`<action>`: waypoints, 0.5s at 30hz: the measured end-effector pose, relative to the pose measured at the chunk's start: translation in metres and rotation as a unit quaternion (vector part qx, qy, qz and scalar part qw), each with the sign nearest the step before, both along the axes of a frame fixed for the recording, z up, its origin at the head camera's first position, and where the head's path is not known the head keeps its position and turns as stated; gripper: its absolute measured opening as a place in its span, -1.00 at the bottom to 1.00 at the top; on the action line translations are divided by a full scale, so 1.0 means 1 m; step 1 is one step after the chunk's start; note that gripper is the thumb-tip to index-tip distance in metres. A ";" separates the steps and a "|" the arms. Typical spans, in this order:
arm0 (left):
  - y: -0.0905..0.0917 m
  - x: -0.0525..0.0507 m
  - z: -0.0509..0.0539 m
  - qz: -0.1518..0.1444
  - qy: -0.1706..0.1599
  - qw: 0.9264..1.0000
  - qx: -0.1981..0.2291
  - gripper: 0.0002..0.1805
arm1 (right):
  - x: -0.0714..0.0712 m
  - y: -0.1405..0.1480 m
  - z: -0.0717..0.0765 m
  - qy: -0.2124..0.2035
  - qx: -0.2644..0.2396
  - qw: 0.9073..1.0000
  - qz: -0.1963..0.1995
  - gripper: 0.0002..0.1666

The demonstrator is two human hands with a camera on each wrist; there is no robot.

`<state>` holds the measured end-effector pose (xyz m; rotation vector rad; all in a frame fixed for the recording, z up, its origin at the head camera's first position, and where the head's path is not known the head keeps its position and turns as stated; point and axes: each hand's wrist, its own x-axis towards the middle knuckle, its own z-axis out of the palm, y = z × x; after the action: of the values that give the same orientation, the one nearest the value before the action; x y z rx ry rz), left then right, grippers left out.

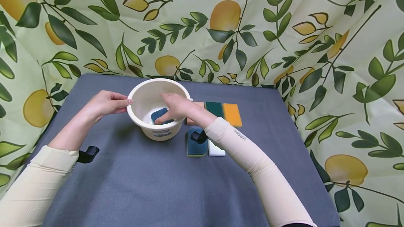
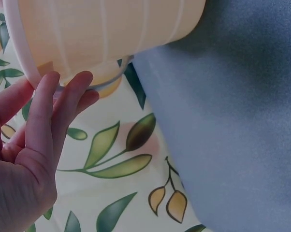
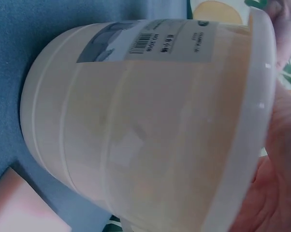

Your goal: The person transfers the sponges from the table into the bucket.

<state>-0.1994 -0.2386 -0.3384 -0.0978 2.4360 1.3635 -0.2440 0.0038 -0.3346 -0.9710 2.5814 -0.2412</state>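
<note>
The left hand (image 1: 110, 102) is pinching the pale bucket (image 1: 143, 95) at nine o'clock on its rim, its fingertips meeting at the lip. The right hand (image 1: 178, 106) is hanging inside the bucket, its wrist crossing the rim near three o'clock; its thumb is standing apart from its fingers, and it is apparently clamping on nothing. The dark blue sponge (image 1: 159, 113) is lying in the bottom of the bucket, towards six o'clock, partly hidden behind that thumb; whether the thumb is touching it, one cannot tell.

The bucket is standing on the grey-blue table (image 1: 126, 185). Outside it, a pink block (image 1: 190, 122), a dark green pad (image 1: 214, 108) and an orange sponge (image 1: 232, 115) are lying in a row towards three o'clock, while a yellow-backed blue sponge (image 1: 195, 146) and a white block (image 1: 217, 150) are lying towards four o'clock.

The dark blue sponge is probably weighing very little, giving softly under a squeeze and running little risk of breaking; its long edges, at twelve and six o'clock, are offering the best hold. The bucket is looking like light, stiff, smooth plastic, perhaps slippery along its wall, so its thick lip is giving the surer grip, at nine o'clock or three.
</note>
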 end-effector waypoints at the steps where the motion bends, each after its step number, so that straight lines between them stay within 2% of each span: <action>1: 0.000 0.000 0.000 0.000 0.000 1.000 0.000 -0.39 | 0.000 0.002 0.001 0.002 -0.007 1.000 0.000 0.25; 7: -0.001 -0.001 0.000 -0.002 -0.004 1.000 -0.003 -0.35 | 0.001 0.019 0.012 0.013 -0.073 0.997 -0.009 0.18; 15: -0.001 -0.001 0.000 -0.004 -0.003 1.000 0.001 -0.36 | 0.009 0.051 0.027 0.024 -0.139 0.989 -0.042 0.22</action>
<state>-0.2003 -0.2391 -0.3381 -0.0927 2.4280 1.3599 -0.2350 0.0547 -0.3075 -0.9706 2.6851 -0.6218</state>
